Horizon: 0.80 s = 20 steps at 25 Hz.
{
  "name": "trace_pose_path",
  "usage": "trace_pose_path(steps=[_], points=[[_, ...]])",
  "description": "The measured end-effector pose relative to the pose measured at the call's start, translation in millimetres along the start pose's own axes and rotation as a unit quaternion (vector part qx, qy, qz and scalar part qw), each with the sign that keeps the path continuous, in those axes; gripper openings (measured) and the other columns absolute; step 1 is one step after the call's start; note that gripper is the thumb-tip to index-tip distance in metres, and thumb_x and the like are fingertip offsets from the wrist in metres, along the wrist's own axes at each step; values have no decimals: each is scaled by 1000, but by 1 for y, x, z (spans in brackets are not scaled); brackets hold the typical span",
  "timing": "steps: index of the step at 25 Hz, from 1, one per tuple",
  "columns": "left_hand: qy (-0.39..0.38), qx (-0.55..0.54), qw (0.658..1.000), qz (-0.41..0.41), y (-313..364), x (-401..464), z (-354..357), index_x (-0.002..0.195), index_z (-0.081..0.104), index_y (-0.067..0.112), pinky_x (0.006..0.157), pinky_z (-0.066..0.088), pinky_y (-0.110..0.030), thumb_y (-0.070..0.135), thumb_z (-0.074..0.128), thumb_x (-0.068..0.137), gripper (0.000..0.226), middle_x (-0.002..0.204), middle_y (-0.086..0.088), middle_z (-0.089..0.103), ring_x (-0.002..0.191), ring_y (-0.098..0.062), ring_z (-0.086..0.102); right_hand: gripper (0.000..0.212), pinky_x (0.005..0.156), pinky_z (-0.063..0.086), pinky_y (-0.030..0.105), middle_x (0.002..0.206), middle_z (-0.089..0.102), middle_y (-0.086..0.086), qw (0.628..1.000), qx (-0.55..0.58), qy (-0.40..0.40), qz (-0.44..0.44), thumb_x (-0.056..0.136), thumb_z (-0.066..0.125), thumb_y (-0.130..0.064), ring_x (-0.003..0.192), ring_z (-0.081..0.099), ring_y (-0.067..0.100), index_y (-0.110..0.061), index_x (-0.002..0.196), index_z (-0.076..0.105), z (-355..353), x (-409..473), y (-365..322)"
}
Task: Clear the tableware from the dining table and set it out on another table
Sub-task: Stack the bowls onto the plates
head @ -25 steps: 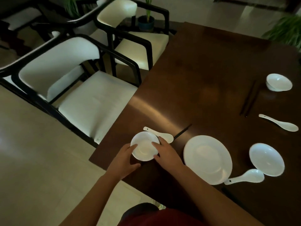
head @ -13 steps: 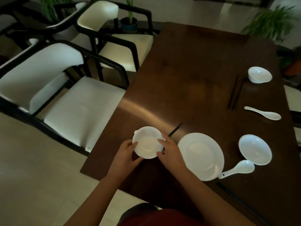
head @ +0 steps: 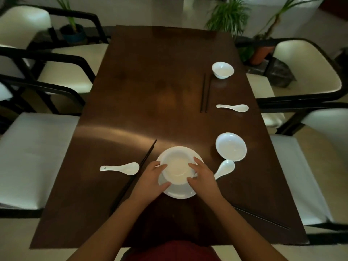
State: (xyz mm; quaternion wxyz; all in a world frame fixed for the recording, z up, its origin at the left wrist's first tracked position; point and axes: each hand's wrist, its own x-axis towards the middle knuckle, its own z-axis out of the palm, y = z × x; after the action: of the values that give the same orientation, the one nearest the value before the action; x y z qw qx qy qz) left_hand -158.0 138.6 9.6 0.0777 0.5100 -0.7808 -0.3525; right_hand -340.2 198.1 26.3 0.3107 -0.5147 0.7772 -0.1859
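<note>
A small white bowl (head: 178, 164) is held over the large white plate (head: 178, 193) near the table's front edge. My left hand (head: 152, 178) grips its left rim and my right hand (head: 202, 178) grips its right rim. I cannot tell whether the bowl touches the plate. A white spoon (head: 120, 168) lies left of the plate, beside a pair of dark chopsticks (head: 139, 166). Right of the plate lie another spoon (head: 225, 169) and a shallow white dish (head: 231, 146). Further back are a third spoon (head: 233, 107), chopsticks (head: 204, 93) and a second bowl (head: 222, 70).
The dark wooden table (head: 150, 81) is flanked by white cushioned chairs with black frames, on the left (head: 37, 153) and on the right (head: 305, 87). Another pair of chopsticks (head: 261, 217) lies at the front right. Potted plants (head: 228, 14) stand behind the table.
Both hands carried the small bowl to the right, from beside the left spoon to over the large plate. The view turned to face the table squarely.
</note>
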Motion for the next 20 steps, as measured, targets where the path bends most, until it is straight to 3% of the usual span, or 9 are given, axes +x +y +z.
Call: trace_pose_path(steps=[6,9,11,14,16,18,20], points=[[19,-9,1000,8,6,-1,8,120,59,21,103,33,-26,30,68,79,42,141,0,38,130,-17,37,43,108,32,27,147,40,3,1000,20,2,-6,83,62,-12,131,42,19,-14,125,56,0,5,15],[66,34,995,67,7,-8,9,113,65,19,106,34,-34,25,69,81,33,147,-5,37,137,-22,30,42,108,34,29,145,42,4,999,30,-8,-35,83,63,-14,130,42,19,-15,125,55,-4,4,15],[70,77,986,127,10,-10,9,99,72,16,99,46,-42,15,75,75,24,135,-9,53,131,-27,42,36,101,43,30,135,52,3,996,86,20,-27,84,63,-16,121,50,17,-16,121,58,-14,3,18],[82,119,971,191,10,-8,11,86,74,12,80,57,-45,7,77,69,18,109,-10,70,114,-30,59,23,76,44,17,107,66,-3,961,178,182,105,84,62,-20,93,61,11,-20,107,66,-55,11,42],[101,139,960,219,7,-5,14,85,75,11,79,57,-45,14,66,77,13,101,-9,72,106,-28,64,28,75,43,22,108,67,3,920,203,256,215,84,63,-21,92,61,15,-16,111,63,-86,24,73],[96,147,960,220,4,-4,17,89,75,10,81,56,-46,11,68,77,14,99,-9,73,103,-27,66,40,81,45,30,115,65,9,905,197,245,286,83,65,-22,100,62,24,-12,120,56,-106,38,98],[85,147,965,201,5,-4,20,91,75,10,82,55,-45,4,77,70,22,101,-9,72,104,-26,65,46,85,50,34,117,64,11,902,212,188,325,83,66,-21,96,64,25,-12,126,52,-111,52,113]])
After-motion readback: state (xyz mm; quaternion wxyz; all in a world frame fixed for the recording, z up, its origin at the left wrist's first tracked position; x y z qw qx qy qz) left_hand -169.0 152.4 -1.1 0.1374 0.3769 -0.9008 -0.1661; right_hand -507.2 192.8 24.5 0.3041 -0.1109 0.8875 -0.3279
